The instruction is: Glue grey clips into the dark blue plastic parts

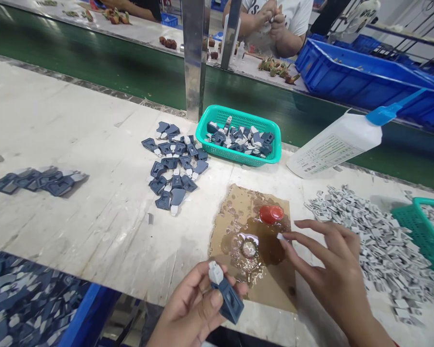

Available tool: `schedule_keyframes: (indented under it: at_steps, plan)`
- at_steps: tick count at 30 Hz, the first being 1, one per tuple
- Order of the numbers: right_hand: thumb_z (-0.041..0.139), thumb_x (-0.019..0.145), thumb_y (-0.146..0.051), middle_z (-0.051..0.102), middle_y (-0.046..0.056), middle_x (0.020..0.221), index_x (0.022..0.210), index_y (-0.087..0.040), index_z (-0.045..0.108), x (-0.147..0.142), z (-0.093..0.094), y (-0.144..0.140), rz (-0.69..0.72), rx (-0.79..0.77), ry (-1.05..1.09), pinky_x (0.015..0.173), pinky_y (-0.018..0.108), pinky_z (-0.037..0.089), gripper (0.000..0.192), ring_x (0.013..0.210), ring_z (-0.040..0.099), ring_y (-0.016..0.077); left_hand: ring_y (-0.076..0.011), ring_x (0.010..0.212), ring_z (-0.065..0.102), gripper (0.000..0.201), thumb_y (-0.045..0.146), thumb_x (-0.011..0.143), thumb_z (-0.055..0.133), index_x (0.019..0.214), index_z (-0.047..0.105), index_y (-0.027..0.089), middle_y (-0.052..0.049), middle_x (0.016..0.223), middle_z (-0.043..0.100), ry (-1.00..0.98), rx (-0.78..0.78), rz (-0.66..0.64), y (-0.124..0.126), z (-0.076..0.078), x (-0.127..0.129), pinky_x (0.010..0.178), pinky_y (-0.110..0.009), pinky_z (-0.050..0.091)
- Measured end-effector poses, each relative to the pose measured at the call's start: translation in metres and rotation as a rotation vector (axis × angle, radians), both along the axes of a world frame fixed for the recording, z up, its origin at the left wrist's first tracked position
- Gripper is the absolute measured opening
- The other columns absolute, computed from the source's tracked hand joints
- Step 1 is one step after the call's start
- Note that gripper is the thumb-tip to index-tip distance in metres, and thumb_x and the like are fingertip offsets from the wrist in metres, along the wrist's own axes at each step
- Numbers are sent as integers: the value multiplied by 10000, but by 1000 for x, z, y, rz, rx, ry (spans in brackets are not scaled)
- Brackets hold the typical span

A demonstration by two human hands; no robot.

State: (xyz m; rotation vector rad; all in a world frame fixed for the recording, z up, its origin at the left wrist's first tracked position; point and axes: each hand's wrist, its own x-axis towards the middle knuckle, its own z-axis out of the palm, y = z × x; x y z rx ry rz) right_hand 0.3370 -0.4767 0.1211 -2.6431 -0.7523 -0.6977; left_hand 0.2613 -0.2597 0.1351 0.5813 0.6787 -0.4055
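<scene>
L hand is gripping blue-grey pc nr cardboard's front edge; R hand is pinching tiny white bit. If fingertips slip, bit could be landing in wet patch.

The navy-and-grey piece you hold looks like matt moulded plastic. Your cardboard sheet is rough-edged, with wet, glossy patches; the red cap is shiny plastic, the perforated green basket smooth plastic, the upright post reflective metal, your tabletop scuffed with a faint sheen.
</scene>
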Motion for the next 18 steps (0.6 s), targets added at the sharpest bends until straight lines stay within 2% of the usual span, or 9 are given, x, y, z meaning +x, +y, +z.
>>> schedule_keyframes:
  at_steps: [4,7,12,15,18]
  plan:
    - [586,843,-224,562,75,960,861,-218,616,-3,5,1,-51,80,16,805,434,317,35,896,489,248,-278,972,664,277,295,570,837,822,748,221,-23,830,753,-15,-32,-5,-2,-3,-1,830,-290,532]
    - [579,846,-229,566,78,954,839,-209,617,-2,-2,2,2,61,55,781,413,324,44,891,474,245,-272,996,654,264,310,584,828,822,744,230,-18,837,748,-35,-27,-21,-4,-5,-1,831,-281,524]
    - [590,836,-212,558,83,938,848,-200,618,-2,-9,2,-34,71,23,776,416,309,33,877,470,243,-234,949,668,256,328,587,824,810,736,239,-15,815,744,-139,46,-47,-9,-10,1,834,-284,511]
    - [576,844,-226,551,80,930,843,-206,610,-12,-4,6,-34,90,29,786,416,305,40,874,458,240,-198,895,673,235,318,617,807,822,727,235,-19,832,745,-182,71,-47,-13,-14,1,785,-262,516]
    - [551,853,-231,519,67,954,891,-226,593,-28,6,13,-30,183,108,792,390,321,57,897,463,225,-154,841,666,209,312,646,788,826,716,233,-14,830,745,-226,156,-25,-17,-16,1,739,-209,498]
